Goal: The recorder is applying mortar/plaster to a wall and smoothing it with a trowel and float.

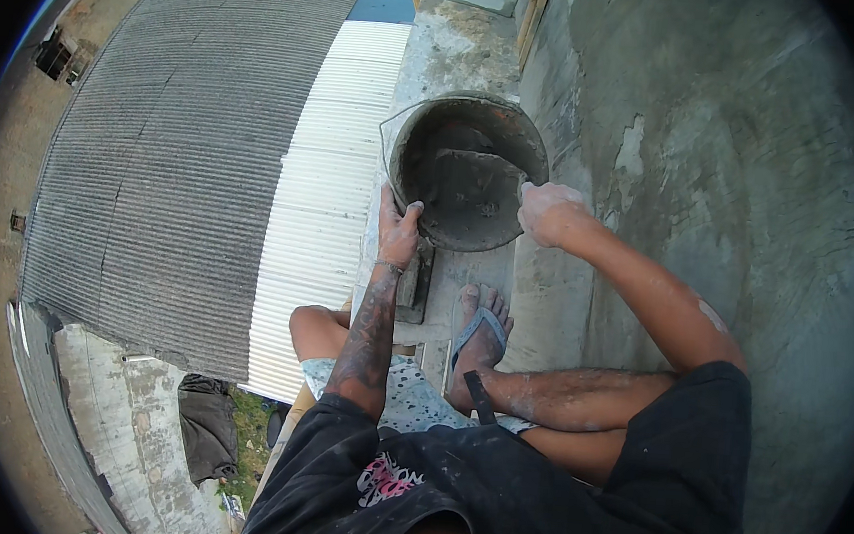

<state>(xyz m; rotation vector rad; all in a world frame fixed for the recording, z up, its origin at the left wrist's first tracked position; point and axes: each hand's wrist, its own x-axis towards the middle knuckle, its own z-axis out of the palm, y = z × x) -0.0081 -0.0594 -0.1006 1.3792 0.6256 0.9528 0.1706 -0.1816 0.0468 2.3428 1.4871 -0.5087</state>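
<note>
Basically, dark round bucket (pixel 474 110) sits center, in front of the person, over a narrow concrete ledge (pixel 464 54); can't tell if it rests there or is held up. L hand (pixel 398 233) grasps its lower-left rim, thumb over the edge, fingers down the outside. R hand (pixel 549 214), dusty pale grey, is clenched at the right rim, seemingly on the end of a flat tool (pixel 479 181) w/ straight edges, which lies inside the bucket amid wet grey mix (pixel 451 214). Wire handle (pixel 386 143) loops out to the left. Dark block (pixel 412 291) just below the bucket, partly hidden by the L hand & forearm; bare foot (pixel 475 361) in a blue-grey flip-flop (pixel 483 324) is near, on its right. White corrugated roof (pixel 325 159) beside the ledge, bigger dark-grey roof (pixel 186 148) further L. Smeared grey concrete (pixel 734 191) on the R.
</note>
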